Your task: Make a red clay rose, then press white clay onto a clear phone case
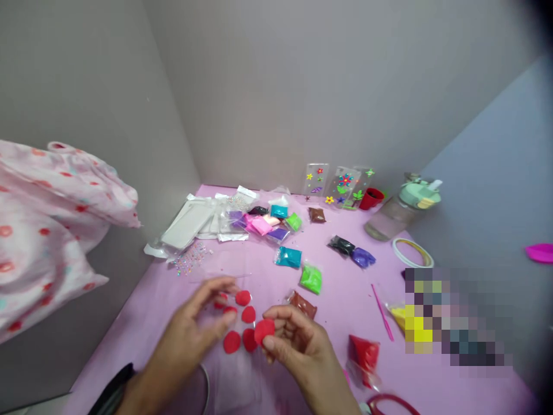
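Between the thumb and fingers of my right hand (294,346) is a flat red clay disc (264,332). Several more red clay discs (232,342) lie in loose rows on clear plastic in front of me. My left hand (201,320) hovers over the left side of these discs, its fingers and thumb spread apart; it partly covers some of them. Whether its fingertips touch a disc I cannot tell. Just beyond my right hand lies a brown clay packet (303,304), partly hidden by the fingers. An opened red clay packet (364,360) rests to the right.
Clay packets (261,225) are heaped at the back, beside white sleeves (185,225) and scattered beads (192,258). Decorated clear cases (345,184) lean near a red cup (371,199) and a bottle (401,207). Rightward lie a pink tool (382,314), tape roll (412,253) and red-handled scissors (393,402).
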Tool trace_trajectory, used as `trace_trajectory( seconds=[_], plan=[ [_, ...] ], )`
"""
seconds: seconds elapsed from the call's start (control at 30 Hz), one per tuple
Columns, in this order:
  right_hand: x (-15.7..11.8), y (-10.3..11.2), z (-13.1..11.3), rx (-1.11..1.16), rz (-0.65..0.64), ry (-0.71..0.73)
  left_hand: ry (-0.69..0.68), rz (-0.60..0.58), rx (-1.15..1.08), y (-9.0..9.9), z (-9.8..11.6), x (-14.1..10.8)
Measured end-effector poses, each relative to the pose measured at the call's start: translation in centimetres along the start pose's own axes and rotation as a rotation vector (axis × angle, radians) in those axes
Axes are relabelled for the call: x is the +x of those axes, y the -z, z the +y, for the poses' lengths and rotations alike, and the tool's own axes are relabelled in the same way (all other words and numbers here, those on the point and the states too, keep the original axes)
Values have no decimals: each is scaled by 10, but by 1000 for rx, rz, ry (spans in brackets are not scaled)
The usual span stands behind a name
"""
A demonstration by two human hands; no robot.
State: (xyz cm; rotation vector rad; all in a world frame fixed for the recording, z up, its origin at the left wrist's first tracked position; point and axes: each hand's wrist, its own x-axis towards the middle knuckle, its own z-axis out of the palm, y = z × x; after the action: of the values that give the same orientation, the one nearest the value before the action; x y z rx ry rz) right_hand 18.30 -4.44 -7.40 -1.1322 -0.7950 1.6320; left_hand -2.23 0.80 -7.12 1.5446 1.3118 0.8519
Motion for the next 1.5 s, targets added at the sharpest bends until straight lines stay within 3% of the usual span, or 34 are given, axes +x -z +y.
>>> trace_trajectory(
  seconds=[0.07, 0.13, 0.43, 0.6, 0.93, 1.13, 1.33, 1.5],
  plan=[
    [3, -2, 3, -21, -7, 36, 39, -200, -172, -18, 5, -6],
    [5, -3, 8, -51, -3, 74, 43, -260, -279, -29, 6, -7],
    [7, 0, 23, -158, 46, 156, 123, -173, -487, -35, -18, -3],
    [8, 0, 32, -170, 25, 152, 193, -281, -557, -38, -22, -6],
    [9, -3, 29, -291, 56, 159, 91, -298, -491, -37, -27, -8],
    [8, -5, 26, -326, 68, 196, 77, -357, -378, -19, -21, -3],
    [10, -5, 25, -210, 89, 123, -123, -351, 138, 7, -33, 0],
    [11, -3, 28, -260, 79, 132, -213, -389, 440, 4, -49, -5]
  ],
)
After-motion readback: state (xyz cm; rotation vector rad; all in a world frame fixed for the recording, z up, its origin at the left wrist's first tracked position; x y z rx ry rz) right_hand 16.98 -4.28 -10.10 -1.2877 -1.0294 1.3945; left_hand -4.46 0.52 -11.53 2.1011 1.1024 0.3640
